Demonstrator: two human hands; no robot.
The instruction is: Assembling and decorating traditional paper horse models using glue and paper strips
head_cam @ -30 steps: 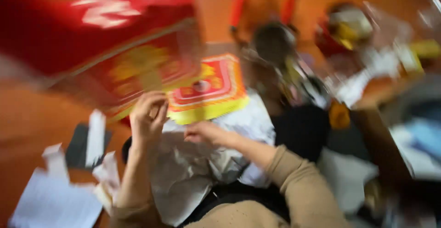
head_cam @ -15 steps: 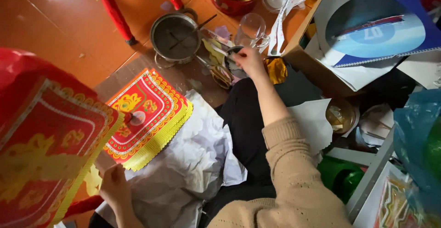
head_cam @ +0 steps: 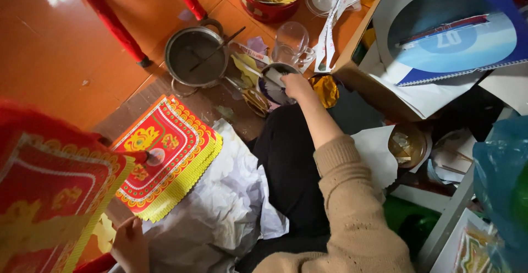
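Observation:
My right hand (head_cam: 297, 86), in a beige sleeve, reaches out to a small dark bowl (head_cam: 268, 89) on the orange floor. Its fingers are closed on a pale brush (head_cam: 250, 68) whose tip rests in the bowl. My left hand (head_cam: 129, 245) is at the bottom left and grips the edge of a large red and gold paper box (head_cam: 52, 196), which is close to the camera. Between the hands lies a stack of red and yellow printed sheets (head_cam: 165, 157), partly on crumpled white paper (head_cam: 220, 207) over my lap.
A metal pot (head_cam: 197, 58) with a stick in it, a glass mug (head_cam: 291, 42) and a red tin (head_cam: 264, 6) stand beyond the bowl. Red stool legs (head_cam: 110, 23) rise at the top left. A cardboard box with a calendar (head_cam: 440, 42), a brass dish (head_cam: 407, 144) and a blue bag (head_cam: 500, 179) crowd the right.
My right hand left the white paper and reached forward to the small bowl. The view swung down and steadied. My left hand dropped to the bottom left with the red box.

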